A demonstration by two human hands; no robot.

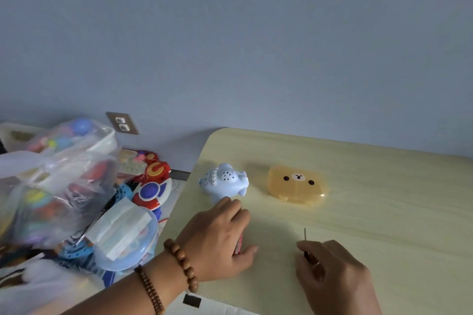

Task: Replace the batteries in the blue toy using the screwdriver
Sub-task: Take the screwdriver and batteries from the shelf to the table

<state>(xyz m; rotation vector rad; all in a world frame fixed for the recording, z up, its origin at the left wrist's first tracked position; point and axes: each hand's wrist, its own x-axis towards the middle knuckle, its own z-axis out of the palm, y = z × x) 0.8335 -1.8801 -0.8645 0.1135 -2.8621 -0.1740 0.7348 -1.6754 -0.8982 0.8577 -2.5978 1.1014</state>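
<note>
The pale blue toy [225,181], an animal shape with small dark holes on top, rests on the light wooden table [384,212] near its far left corner. My left hand [220,235] lies just in front of the toy, fingers curled over a small red object [239,244] that is mostly hidden; its fingertips are close to the toy, and I cannot tell if they touch it. My right hand [335,273] is lower right and grips a thin screwdriver [305,236] whose metal shaft points up and away.
An amber plastic case with a bear face [298,184] lies right of the toy. Off the table's left edge are clear bags of colourful toys [56,181], a blue-lidded tub [125,235] and a red and blue toy [153,186]. A wall socket [122,123] is behind.
</note>
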